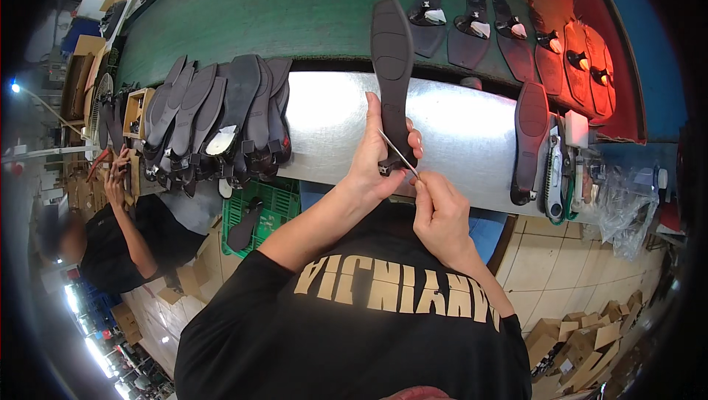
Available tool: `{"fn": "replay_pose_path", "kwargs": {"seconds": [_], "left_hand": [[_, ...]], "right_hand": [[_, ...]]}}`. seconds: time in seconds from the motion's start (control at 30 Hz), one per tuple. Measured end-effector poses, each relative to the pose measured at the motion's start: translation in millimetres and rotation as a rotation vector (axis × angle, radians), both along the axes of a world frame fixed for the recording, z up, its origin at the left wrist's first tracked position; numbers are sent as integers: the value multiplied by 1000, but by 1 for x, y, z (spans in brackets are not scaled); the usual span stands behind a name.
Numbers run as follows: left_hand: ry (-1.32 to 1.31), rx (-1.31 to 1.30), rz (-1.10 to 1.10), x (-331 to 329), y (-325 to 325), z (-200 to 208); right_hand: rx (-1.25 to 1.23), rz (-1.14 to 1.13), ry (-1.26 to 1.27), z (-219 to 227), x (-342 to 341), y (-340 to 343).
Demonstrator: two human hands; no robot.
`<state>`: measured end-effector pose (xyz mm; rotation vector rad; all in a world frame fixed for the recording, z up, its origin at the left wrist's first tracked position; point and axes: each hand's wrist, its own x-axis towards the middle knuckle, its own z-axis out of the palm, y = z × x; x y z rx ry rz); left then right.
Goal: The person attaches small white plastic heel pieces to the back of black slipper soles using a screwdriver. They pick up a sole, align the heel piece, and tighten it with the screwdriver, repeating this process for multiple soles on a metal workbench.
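Note:
Upright over the metal worktop (464,119), a black sandal sole (392,46) is gripped in my left hand (369,150). Its broad toe end points away from me and its underside faces up. My left thumb lies along one edge, with fingertips showing at the other. My right hand (444,214) pinches a thin metal rod-like tool (398,152), which crosses the narrow heel end of the sole. A small shiny piece sits at the heel end beside the tool. Fingers partly hide that end, and the tool's exact kind is unclear.
Several dark soles (199,105) are heaped on the worktop's left. At right lie another sole (531,127) and a box cutter (553,178). Sandals (472,31) stand in a row on the green surface (295,9). A green crate (276,201) and a co-worker (140,238) are at left.

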<state>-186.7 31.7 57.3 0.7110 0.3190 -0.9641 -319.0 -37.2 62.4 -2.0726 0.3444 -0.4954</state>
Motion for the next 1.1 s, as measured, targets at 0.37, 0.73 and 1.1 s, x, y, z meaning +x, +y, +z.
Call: {"fn": "replay_pose_path", "kwargs": {"seconds": [0.37, 0.73, 1.1], "left_hand": [[-147, 195, -38, 10, -7, -10], [-799, -201, -443, -23, -45, 38], [-1558, 903, 123, 145, -108, -46]], "right_hand": [[-116, 253, -148, 3, -8, 1], [-90, -332, -266, 36, -3, -66], [-161, -666, 63, 13, -95, -121]]}}
